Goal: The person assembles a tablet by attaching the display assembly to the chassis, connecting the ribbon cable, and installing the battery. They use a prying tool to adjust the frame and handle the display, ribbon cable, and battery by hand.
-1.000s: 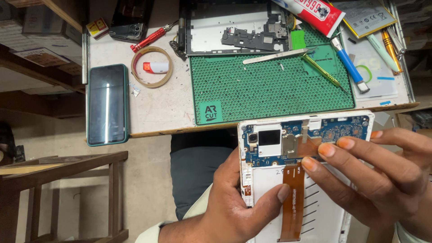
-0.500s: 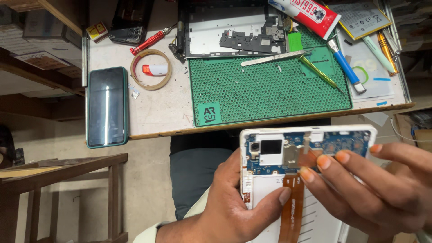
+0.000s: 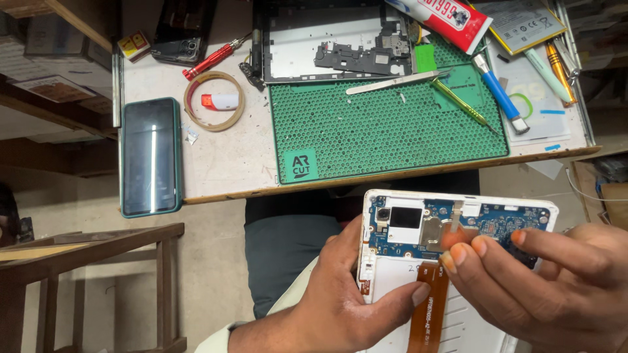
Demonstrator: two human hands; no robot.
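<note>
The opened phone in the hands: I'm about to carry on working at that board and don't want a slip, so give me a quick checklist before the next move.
1. Opened phone gripped by the left hand, thumb on the white plate: ok.
2. Right hand fingertips on the blue circuit board: ok.
3. Orange flex cable uncreased: ok; whether its top end is connected: cannot tell.
4. Phone over the table: not ok, held off its edge above the lap.
5. Tweezers within reach on the green mat: ok.

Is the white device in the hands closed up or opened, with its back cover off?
Opened: the white device shows its bare blue circuit board and an orange flex cable, held by the left hand.
</note>
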